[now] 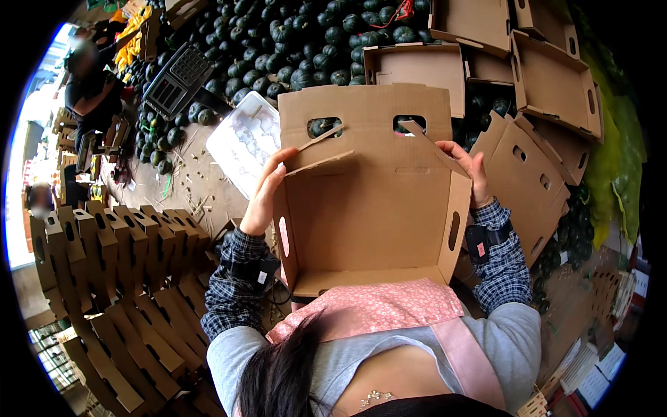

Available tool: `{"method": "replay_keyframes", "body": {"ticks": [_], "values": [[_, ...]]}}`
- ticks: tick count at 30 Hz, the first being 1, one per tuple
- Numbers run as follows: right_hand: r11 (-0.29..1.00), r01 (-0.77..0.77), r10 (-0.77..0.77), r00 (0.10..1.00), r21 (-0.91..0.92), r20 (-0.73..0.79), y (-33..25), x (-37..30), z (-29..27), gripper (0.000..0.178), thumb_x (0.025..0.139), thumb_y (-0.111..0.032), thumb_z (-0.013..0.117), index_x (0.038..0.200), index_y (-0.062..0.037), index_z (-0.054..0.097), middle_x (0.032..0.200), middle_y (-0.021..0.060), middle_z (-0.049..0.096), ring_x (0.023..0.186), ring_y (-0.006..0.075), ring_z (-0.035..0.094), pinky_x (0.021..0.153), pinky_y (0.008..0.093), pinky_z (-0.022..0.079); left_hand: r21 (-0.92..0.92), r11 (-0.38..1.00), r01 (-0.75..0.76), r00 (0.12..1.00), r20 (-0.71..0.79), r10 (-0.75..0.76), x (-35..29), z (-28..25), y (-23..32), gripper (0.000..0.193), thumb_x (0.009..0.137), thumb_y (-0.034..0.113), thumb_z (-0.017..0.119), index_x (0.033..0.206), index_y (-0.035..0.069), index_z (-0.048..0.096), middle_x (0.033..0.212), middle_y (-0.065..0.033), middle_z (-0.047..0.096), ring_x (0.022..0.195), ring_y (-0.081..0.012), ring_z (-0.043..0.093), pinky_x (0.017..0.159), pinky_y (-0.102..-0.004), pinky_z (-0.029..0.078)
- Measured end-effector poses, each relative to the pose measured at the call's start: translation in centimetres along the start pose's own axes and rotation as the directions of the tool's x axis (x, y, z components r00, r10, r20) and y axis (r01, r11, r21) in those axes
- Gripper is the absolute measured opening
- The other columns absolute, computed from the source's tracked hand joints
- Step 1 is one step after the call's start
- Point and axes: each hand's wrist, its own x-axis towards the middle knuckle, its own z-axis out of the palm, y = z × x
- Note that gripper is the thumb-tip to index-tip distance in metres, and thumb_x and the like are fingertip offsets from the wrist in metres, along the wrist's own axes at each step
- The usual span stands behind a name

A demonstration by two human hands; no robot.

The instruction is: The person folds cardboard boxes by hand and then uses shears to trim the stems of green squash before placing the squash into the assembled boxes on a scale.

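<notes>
A brown cardboard box (368,222), partly folded up, rests against my pink apron (375,306). Its near and side walls stand up, while the far panel with two handle holes lies spread outward. My left hand (264,191) grips the far left corner, fingers on the flap that tilts inward there. At the far right corner, my right hand (469,170) holds the other flap, its thumb up and fingers bent behind the board. Both end flaps angle in over the box floor. Inside, the box holds nothing.
A large heap of dark green pumpkins (299,42) lies ahead, near a weighing scale (178,81) and a white plastic-lined bin (243,139). Folded boxes (125,333) stand stacked at left; open trays (556,76) lie at right. Another person (90,97) works at far left.
</notes>
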Motion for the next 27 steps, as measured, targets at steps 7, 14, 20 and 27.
{"method": "replay_keyframes", "body": {"ticks": [7,14,20,27], "values": [[0.956,-0.125,0.132,0.991,-0.266,0.006,-0.5,0.1,-0.3,0.072,0.089,-0.06,0.038,0.115,0.006,0.051,0.108,0.0127,0.057,0.103,0.0182,0.054,0.092,0.028,0.042,0.146,0.976,-0.163,0.868,-0.449,0.213,-1.5,0.0,-3.0,0.043,0.095,0.033,0.033,0.117,0.002,0.056,0.141,-0.0173,0.032,0.133,-0.0271,0.027,0.109,-0.0391,0.018],[0.926,-0.101,0.097,0.995,-0.364,-0.03,-0.2,0.0,-1.1,0.075,0.09,-0.062,0.029,0.097,0.0055,0.06,0.094,0.0137,0.062,0.088,0.0173,0.057,0.084,0.0284,0.044,0.403,0.892,-0.208,0.936,-0.183,0.301,-0.8,0.2,0.3,0.045,0.096,0.035,0.033,0.096,0.008,0.069,0.139,-0.0203,0.034,0.134,-0.0303,0.02,0.11,-0.043,0.014],[0.929,-0.174,0.144,0.983,-0.327,-0.114,-0.5,-0.1,-0.1,0.069,0.09,-0.058,0.031,0.096,0.0043,0.061,0.089,0.0129,0.063,0.085,0.016,0.058,0.081,0.0269,0.045,-0.068,0.992,0.109,0.99,-0.082,-0.114,0.6,-1.5,0.6,0.036,0.097,0.025,0.041,0.12,0.001,0.056,0.135,-0.0165,0.04,0.121,-0.0285,0.042,0.104,-0.0327,0.028],[0.92,-0.186,0.159,0.982,-0.346,-0.105,-0.7,0.2,0.2,0.073,0.088,-0.063,0.03,0.097,0.0035,0.059,0.091,0.0136,0.063,0.085,0.0177,0.059,0.077,0.0281,0.048,-0.032,0.994,-0.109,0.893,-0.443,0.084,-0.7,-0.7,-1.5,0.047,0.097,0.029,0.042,0.135,0.002,0.041,0.147,-0.0142,0.027,0.136,-0.0256,0.025,0.111,-0.0381,0.017]]}}
